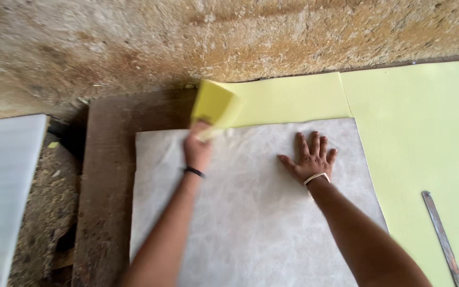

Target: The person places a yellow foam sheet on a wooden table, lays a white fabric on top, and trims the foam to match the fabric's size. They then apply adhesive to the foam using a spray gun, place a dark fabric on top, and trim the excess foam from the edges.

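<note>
Pale sheet held flat on the table while a yellow foam corner is lifted.

Nearest, the white fibrous sheet (251, 212) is seen lying on the brown table (107, 175). The right hand (310, 159) is pressed on it, palm down, fingers spread apart. Farther up, the left hand (197, 149) is closed on the folded-up corner of the yellow foam strip (288, 98) by the wall (187, 42). A metal blade (442, 236) rests on the larger yellow sheet (426, 133). The fold is best drawn evenly, with the palm kept firm.
</note>
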